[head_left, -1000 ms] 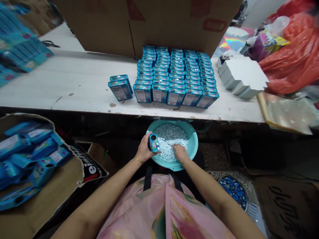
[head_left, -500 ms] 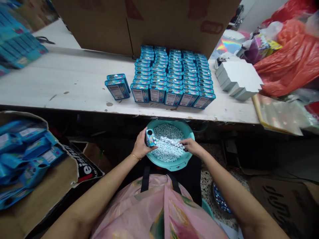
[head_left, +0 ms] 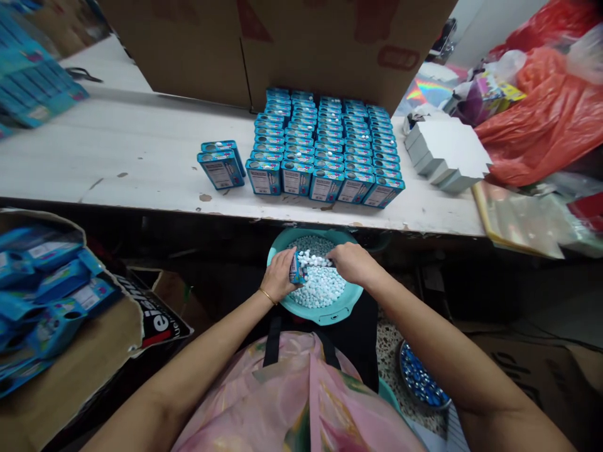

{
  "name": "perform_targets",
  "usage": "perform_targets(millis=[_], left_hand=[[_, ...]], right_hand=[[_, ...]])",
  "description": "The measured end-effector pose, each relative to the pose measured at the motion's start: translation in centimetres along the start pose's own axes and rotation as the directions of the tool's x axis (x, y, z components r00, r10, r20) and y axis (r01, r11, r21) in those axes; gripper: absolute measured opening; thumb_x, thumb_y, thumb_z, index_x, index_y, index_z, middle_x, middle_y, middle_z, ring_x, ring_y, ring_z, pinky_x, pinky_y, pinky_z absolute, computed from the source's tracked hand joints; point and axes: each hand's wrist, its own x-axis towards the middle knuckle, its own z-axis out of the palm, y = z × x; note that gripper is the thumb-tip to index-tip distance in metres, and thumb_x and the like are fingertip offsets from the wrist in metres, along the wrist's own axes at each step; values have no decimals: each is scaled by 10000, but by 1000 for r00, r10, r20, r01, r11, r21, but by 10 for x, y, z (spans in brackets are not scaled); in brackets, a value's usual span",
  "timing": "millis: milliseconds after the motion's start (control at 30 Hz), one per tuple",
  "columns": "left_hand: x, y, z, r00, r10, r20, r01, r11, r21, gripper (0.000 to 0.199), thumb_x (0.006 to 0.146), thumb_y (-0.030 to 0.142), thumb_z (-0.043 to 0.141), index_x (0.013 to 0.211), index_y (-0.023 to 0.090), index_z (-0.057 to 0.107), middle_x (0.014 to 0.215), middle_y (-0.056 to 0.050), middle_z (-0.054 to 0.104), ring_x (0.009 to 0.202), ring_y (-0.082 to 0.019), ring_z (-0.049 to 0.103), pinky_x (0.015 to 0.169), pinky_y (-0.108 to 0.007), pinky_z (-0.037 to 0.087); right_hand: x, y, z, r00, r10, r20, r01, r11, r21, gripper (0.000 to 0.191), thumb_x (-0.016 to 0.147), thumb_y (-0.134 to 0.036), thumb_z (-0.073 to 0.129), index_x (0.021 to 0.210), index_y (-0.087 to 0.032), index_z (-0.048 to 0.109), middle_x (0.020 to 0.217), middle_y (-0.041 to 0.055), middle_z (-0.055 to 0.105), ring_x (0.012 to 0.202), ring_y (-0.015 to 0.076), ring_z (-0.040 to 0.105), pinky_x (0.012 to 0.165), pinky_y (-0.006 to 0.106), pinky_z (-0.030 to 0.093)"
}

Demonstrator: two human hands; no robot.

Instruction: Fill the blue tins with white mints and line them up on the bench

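My left hand (head_left: 279,276) is wrapped round a small blue printed box (head_left: 295,269), which it holds tilted over the left part of a turquoise basin (head_left: 336,314). Small white and pale-blue pellets (head_left: 325,289) fill much of the basin. Closed in a fist at the basin's right side, my right hand (head_left: 351,262) grips the end of what looks like a scoop (head_left: 321,260), mostly hidden under a heap of white pellets. The heap reaches to the box's open end. Some pellets lie against the box.
Rows of upright blue boxes (head_left: 325,157) stand on the white table (head_left: 164,182), with two more (head_left: 221,169) to their left. A large carton (head_left: 306,56) is behind. A carton of blue boxes (head_left: 51,282) sits left; white blocks (head_left: 447,150) and red bags (head_left: 541,119) are right.
My right hand has moved left and up with the heaped pellets, to the box's mouth. My left hand has shifted slightly right and tipped the box towards the heap.
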Motion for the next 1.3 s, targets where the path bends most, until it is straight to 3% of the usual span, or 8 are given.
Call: perform_targets(millis=[233, 433, 533, 633, 800, 933, 1133, 1300], left_hand=[[4, -5, 5, 998, 42, -47, -44, 997, -58, 940, 499, 345, 718, 1290, 161, 243, 1226, -140, 398, 1140, -310, 377, 954, -475, 336], [3, -7, 0, 993, 88, -75, -92, 994, -50, 882, 563, 373, 674, 1293, 158, 227, 1248, -139, 384, 1166, -296, 356, 977, -471, 306], [2, -2, -7, 990, 138, -33, -139, 990, -6, 830, 592, 362, 650, 1291, 165, 250, 1243, -132, 397, 1171, -297, 353, 979, -470, 300], [4, 0, -13, 994, 111, 6, -111, 992, 57, 763, 616, 302, 632, 1284, 192, 282, 1241, -121, 409, 1177, -304, 347, 964, -472, 313], [6, -4, -18, 991, 92, -102, -95, 995, -24, 907, 535, 423, 692, 1284, 173, 245, 1224, -134, 411, 1141, -306, 390, 960, -467, 329], [1, 0, -20, 980, 28, -198, -54, 990, -129, 959, 483, 483, 711, 1260, 176, 240, 1207, -134, 412, 1122, -295, 420, 938, -453, 362], [-9, 11, -24, 945, 61, -320, -104, 987, -119, 934, 506, 477, 707, 1255, 187, 231, 1215, -139, 405, 1154, -289, 396, 959, -455, 346], [-12, 9, -31, 941, 4, -337, -39, 995, -97, 923, 519, 496, 692, 1258, 189, 232, 1221, -147, 400, 1144, -299, 404, 944, -460, 354]], right_hand=[[1, -15, -17, 1000, 15, 26, -14, 999, -40, 344, 716, -120, 407, 988, -157, 614, 912, 125, 614, 832, 200, 566, 701, 290, 401], [-20, 14, -13, 999, 33, -24, -32, 999, 18, 347, 731, -142, 393, 945, -246, 646, 890, 65, 639, 860, 198, 561, 715, 277, 387], [-28, 37, 8, 995, 82, -48, -78, 994, 80, 354, 762, -183, 386, 993, -300, 627, 941, 33, 644, 899, 185, 554, 727, 252, 378], [-28, 54, 40, 982, 189, -23, -186, 979, 88, 372, 755, -182, 392, 1019, -320, 614, 960, 40, 643, 881, 195, 569, 706, 262, 383], [-18, 56, 88, 966, 258, -8, -254, 955, 156, 393, 765, -180, 391, 1085, -308, 579, 988, 66, 634, 889, 202, 573, 720, 267, 381], [-14, 50, 109, 971, 239, -11, -232, 950, 208, 413, 778, -142, 352, 1096, -297, 565, 1034, 54, 612, 938, 194, 551, 732, 251, 370], [-11, 47, 137, 985, 174, -3, -170, 964, 207, 447, 771, -82, 318, 1105, -260, 554, 1032, 53, 589, 947, 169, 534, 741, 228, 354], [-5, 44, 149, 987, 158, -13, -153, 973, 172, 429, 774, -71, 311, 1051, -261, 579, 999, 48, 586, 920, 163, 530, 728, 230, 353]])
